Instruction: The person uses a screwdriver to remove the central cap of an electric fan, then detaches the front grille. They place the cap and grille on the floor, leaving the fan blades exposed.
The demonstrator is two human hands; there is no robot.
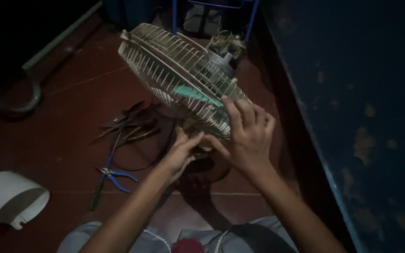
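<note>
Head view: the picture was dark. A person sat on the red floor [62, 140] with an old fan [179, 75] tipped in front of them. The fan had a pale wire cage [165, 61] with a green blade [198, 96] inside, and its bare motor [226, 49] stuck out at the back.

The right hand [247, 136] lay flat on the lower edge of the cage, fingers spread wide and curled over the wires. The left hand [181, 152] was just beside it, under the cage, with its fingers pinched narrow on something small. It was too dark to tell what.

Some tools [130, 124] lay in a pile on the floor, near the fan. Blue pliers [116, 177] lay a bit closer to the person. A white plastic cover [8, 197] sat well apart, at the left. A blue wall [352, 117] stood at the right.

The fan looked like it could slip, because it leaned and only the hands seemed to keep it up. A finger could get poked by the thin wires, too. A small part could drop and be hard to find on that dark floor.
</note>
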